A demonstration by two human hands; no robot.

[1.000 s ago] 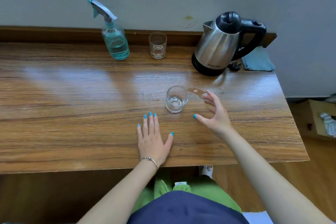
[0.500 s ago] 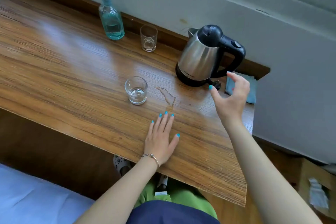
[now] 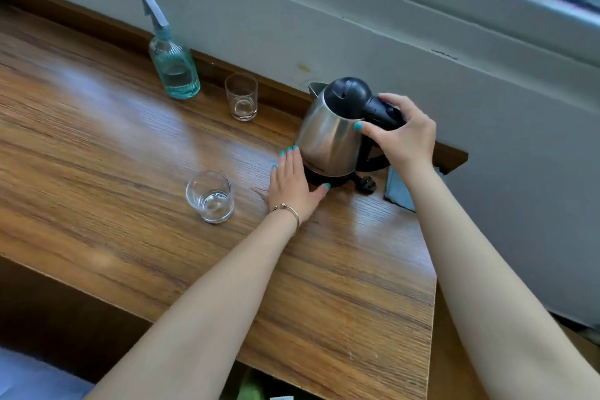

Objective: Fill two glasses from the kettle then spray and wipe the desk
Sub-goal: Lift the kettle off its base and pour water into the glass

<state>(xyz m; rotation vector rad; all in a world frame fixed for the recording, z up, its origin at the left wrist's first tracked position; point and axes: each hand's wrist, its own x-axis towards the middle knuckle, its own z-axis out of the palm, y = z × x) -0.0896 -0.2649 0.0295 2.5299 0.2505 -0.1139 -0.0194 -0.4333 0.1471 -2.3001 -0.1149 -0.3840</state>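
Two hands, one job: lifting the kettle off its base cleanly, so the advice below runs from biggest thing to smallest.
Desk [image 3: 97,146]: wooden top; a small wet streak lies just left of the left hand, so expect to wipe there later.
Kettle [image 3: 328,133]: steel body with black lid, standing at about 1 o'clock from the near glass, spout toward the wall.
Right hand [image 3: 406,136]: fingers curled round the black handle, thumb on the body side; lift straight up before swinging.
Left hand [image 3: 292,185]: flat and open, fingers straight, pressing the desk against the black base [image 3: 324,180]; judged wise to hold it there so the base stays down.
Spray bottle [image 3: 173,65]: at 11 o'clock, by the wall, untouched.
Near glass [image 3: 210,196]: a little water in it; probably the first to fill, so pour slowly.
Far glass [image 3: 242,97]: at 12 o'clock, looks nearly empty.
Blue cloth [image 3: 401,188]: partly hidden behind the right forearm.
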